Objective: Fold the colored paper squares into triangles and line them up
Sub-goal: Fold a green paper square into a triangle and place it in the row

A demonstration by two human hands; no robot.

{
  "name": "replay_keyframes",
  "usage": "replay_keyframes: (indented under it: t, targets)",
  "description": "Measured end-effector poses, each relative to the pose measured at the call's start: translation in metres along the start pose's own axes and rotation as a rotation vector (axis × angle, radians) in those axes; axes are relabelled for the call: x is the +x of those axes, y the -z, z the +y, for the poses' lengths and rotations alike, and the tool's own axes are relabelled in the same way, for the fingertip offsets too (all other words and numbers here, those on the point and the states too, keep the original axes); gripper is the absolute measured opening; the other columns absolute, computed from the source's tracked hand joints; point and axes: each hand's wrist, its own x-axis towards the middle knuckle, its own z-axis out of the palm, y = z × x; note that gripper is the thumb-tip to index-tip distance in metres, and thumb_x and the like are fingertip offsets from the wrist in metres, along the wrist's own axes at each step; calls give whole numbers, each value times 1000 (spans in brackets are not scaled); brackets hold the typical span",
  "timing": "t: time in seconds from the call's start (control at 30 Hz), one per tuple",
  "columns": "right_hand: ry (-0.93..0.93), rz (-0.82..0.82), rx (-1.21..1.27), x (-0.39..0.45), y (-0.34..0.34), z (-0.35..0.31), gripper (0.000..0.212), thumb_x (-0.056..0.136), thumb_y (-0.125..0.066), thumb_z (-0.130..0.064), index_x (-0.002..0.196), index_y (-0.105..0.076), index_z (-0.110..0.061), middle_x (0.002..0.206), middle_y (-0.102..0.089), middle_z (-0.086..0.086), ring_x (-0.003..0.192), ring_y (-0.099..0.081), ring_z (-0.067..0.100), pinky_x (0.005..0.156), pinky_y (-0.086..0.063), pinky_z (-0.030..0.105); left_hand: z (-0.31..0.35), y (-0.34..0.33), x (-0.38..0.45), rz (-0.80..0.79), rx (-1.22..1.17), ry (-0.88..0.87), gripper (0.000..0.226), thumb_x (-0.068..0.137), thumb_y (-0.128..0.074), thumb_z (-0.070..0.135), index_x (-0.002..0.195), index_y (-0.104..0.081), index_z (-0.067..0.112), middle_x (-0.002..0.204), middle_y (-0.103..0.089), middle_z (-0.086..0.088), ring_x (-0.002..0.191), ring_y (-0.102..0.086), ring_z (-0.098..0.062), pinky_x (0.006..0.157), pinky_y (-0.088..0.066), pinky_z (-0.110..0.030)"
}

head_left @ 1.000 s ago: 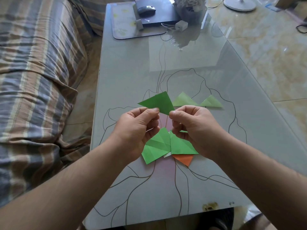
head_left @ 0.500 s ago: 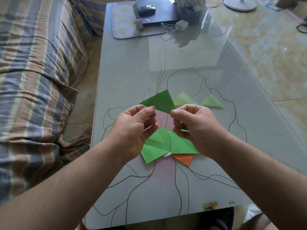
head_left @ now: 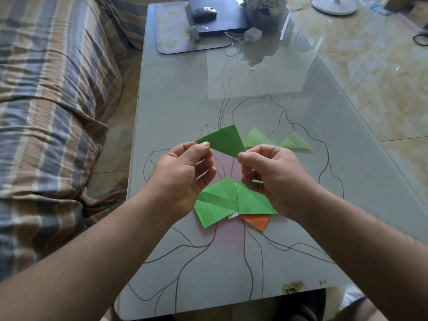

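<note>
Above the glass table (head_left: 185, 107), the left hand (head_left: 183, 174) and right hand (head_left: 273, 177) are pinching a dark green paper (head_left: 223, 141) at opposite corners. Two pale green triangles (head_left: 257, 139) are lying just beyond.

Both hands, left hand (head_left: 185, 172) and right hand (head_left: 271, 174), pinched a dark green paper (head_left: 225, 140) above table (head_left: 185, 100); two pale triangles (head_left: 256, 138) lay beyond.

A dark green paper (head_left: 225, 141) is pinched above the table at two corners. Two pale green triangles (head_left: 257, 139) lie beyond; creased green squares (head_left: 217, 202) and an orange piece (head_left: 257, 222) lie nearer.
</note>
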Motion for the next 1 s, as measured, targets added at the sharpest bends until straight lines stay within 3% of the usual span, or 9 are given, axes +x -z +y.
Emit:
replay_keyframes:
  t: [0.23,0.53,1.0]
  targets:
    - [2,3,2,-1,0,1,28,95,-71,-12,68,-64,-19,63,-62,2,56,-57,14,75,-46,41,-2,0,1,10,-10,-1,9,95,-68,6,95,-63,14,77,-66,-3,68,-63,-13,65,-58,-26]
    - [0,8,-16,0,2,-1,25,95,-71,-12,72,-63,-17,63,-63,2,57,-57,14,76,-46,41,-1,3,4,45,19,-12,10,94,-70,7,88,-65,14,73,-63,-2,66,-61,-12,62,-57,-26]
    - [-1,20,-13,2,3,-1,23,96,-70,-11,74,-62,-15,63,-63,1,55,-57,13,75,-45,41,0,2,0,50,86,-73,6,100,-64,18,94,-66,17,78,-69,0,68,-66,-12,68,-59,-30]
